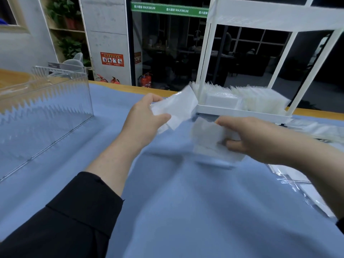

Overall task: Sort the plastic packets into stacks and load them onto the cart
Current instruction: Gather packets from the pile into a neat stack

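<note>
The left hand [144,116] pinches a blurred plastic packet [178,107] above the blue cloth [167,202], the right hand [249,139] grips a stack of packets [208,140] just beside it; beyond both grips stands the white cart [242,110], packets on its lower shelf

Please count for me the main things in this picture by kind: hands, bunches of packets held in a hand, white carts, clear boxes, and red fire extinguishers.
Hands: 2, left hand and right hand
Held bunches of packets: 2, left bunch, right bunch
White cart: 1
Clear box: 1
Red fire extinguishers: 3
Total: 9
</note>
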`<state>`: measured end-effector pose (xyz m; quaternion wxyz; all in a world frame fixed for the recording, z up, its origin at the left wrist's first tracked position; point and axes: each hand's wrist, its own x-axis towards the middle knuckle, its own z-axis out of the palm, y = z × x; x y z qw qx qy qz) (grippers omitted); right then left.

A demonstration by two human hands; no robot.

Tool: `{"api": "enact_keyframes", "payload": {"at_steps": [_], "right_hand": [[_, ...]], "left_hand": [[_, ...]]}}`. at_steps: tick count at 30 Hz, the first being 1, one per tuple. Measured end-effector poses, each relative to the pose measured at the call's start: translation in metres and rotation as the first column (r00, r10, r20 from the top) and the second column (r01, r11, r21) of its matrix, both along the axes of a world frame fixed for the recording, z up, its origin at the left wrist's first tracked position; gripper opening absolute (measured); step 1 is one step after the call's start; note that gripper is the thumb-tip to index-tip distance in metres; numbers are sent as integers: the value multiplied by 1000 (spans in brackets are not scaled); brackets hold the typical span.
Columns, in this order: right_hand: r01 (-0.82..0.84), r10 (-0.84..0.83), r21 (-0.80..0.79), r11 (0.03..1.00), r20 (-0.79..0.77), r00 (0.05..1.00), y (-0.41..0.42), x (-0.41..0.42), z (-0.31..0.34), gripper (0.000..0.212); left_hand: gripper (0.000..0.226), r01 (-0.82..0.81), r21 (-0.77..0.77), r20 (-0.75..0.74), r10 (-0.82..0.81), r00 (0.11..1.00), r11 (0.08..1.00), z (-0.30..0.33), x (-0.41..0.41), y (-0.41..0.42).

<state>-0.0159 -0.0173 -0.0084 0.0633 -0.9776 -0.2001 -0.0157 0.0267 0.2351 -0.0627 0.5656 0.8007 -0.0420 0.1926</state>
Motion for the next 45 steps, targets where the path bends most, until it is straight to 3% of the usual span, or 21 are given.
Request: {"api": "enact_keyframes", "payload": {"at_steps": [4, 7, 10, 15, 19, 21, 24, 27, 29, 32, 37, 39, 41, 43, 45], "right_hand": [[-73, 76, -58, 996, 48, 996, -19, 4, -22, 26], [-65, 52, 179, 982, 75, 996, -27, 8, -46, 30], [-11, -38, 447, 895, 100, 994, -36, 13, -61, 37], [40, -57, 573, 818, 11, 998, -44, 21, -75, 29], [-1, -87, 636, 772, 107, 990, -44, 25, -76, 26], [-33, -99, 716, 698, 142, 985, -40, 29, -78, 31], [34, -84, 797, 603, 21, 996, -38, 34, -86, 48], [77, -42, 792, 606, -65, 997, -38, 36, -91, 77], [80, -12, 788, 611, -93, 996, -38, 37, -91, 91], [66, 18, 794, 604, -97, 995, -36, 35, -87, 92], [-43, 12, 748, 663, 47, 999, -39, 31, -78, 56], [-67, -12, 733, 677, 102, 995, -46, 32, -75, 50], [-70, -4, 689, 721, 105, 994, -52, 36, -77, 52], [-66, 13, 662, 747, 84, 996, -57, 40, -81, 53], [-66, 20, 690, 721, 74, 997, -59, 42, -83, 53]], "left_hand": [[28, 169, 124, -66, -161, 985, 978, -4, -4, -9], [34, 270, 171, -158, -244, 957, 948, -11, -4, -14], [35, 347, 113, -196, -322, 926, 931, -17, -2, -19], [31, 282, 78, -178, -265, 948, 956, -21, 0, -26], [27, 281, -23, -141, -281, 949, 960, -21, -5, -33], [24, 332, -62, -154, -337, 929, 941, -20, -8, -40], [10, 368, -122, -189, -385, 903, 922, -19, -13, -51], [52, 388, -82, -155, -396, 905, 918, -22, -16, -61], [59, 394, -84, -124, -402, 907, 915, -24, -20, -68], [39, 355, -121, -119, -369, 922, 927, -24, -23, -80], [25, 153, -159, 6, -154, 988, 975, -25, -20, -97], [41, 97, -148, 101, -82, 991, 984, -17, -21, -110], [64, -16, -169, 91, 32, 995, 986, -13, -18, -127], [51, -117, -194, 3, 119, 993, 974, -18, -12, -137], [24, -157, -236, -58, 147, 987, 959, -25, -6, -139]]}}
